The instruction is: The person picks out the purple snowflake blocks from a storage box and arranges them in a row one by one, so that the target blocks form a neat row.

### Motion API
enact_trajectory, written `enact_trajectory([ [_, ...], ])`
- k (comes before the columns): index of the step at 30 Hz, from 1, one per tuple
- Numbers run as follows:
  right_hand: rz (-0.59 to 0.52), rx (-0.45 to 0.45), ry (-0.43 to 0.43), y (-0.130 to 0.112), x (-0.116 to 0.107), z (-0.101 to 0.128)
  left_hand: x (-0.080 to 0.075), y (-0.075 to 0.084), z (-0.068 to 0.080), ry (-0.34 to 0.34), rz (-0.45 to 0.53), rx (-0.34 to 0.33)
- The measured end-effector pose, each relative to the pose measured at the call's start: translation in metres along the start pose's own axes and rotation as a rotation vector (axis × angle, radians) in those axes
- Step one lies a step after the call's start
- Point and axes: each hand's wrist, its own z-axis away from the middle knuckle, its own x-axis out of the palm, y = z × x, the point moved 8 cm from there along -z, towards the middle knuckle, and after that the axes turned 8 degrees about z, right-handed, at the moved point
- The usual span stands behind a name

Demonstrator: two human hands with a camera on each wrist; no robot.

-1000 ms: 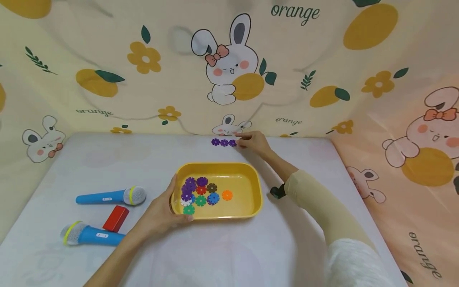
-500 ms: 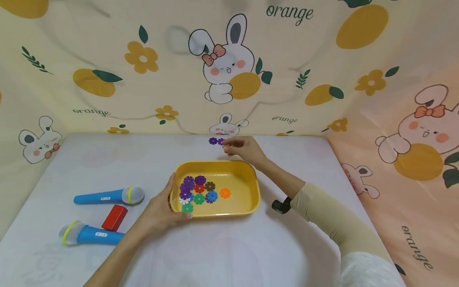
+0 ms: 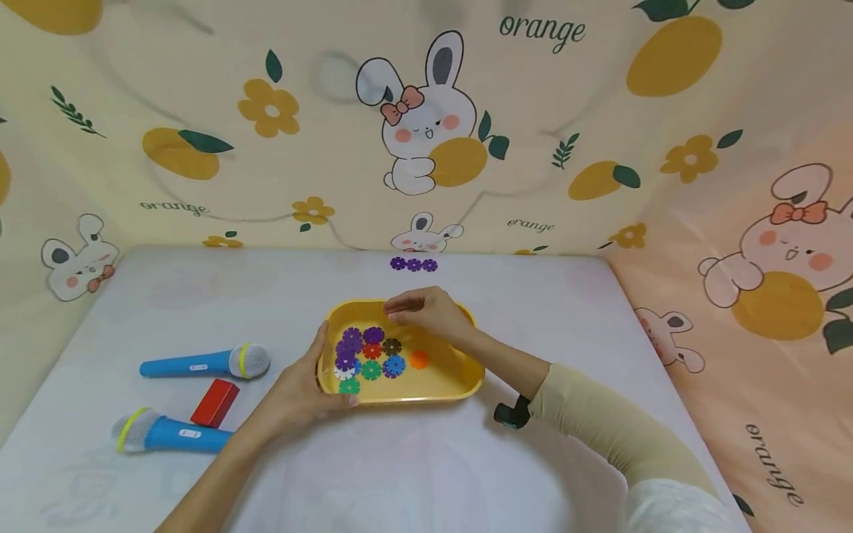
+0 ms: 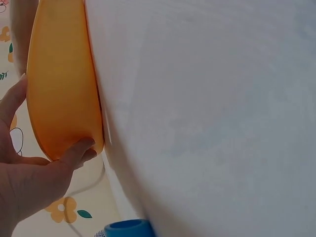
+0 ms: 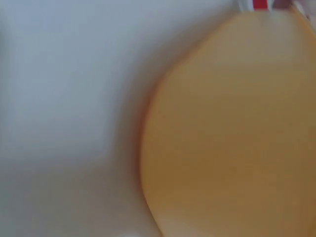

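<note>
1. The left hand (image 3: 303,392) grips the near-left corner of the yellow tray (image 3: 460,385), thumb along the left rim and fingers curled on the near edge; the left wrist view shows the fingertips (image 4: 79,148) pressed against the tray's outer wall.
2. The right hand (image 3: 426,311) hovers over the far part of the tray, palm down, fingers close together and slightly bent toward the left; I cannot tell whether they hold anything.
3. The tray sits at the middle of the white table (image 3: 466,474), nearer the near edge than the far one.
4. Inside the tray, toward its left half, lies a cluster of snowflake discs (image 3: 365,354): purple, red, brown, blue, green and white ones touching one another, with an orange disc (image 3: 419,360) a little apart to the right.
5. A row of three purple discs (image 3: 414,264), joined side by side, lies on the table beyond the tray, near the far edge.
6. Well to the left of the tray are two blue toy microphones, the farther one (image 3: 205,363) with its head pointing right, the nearer one (image 3: 169,434) with its head pointing left, and a red block (image 3: 215,403) lies between them.
7. The right wrist view is blurred and shows only yellow tray and white table.
</note>
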Motion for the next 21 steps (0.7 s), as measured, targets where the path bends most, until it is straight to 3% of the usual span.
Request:
enact_trajectory([
  [9,0.15,0.133,0.071,0.017,0.03,0.003,0.002,-0.001,0.0,-0.011,0.015,-0.003],
  [21,0.339,0.055,0.257,0.007,0.042,0.004,0.001,-0.003,-0.002,-0.013,0.01,0.009],
])
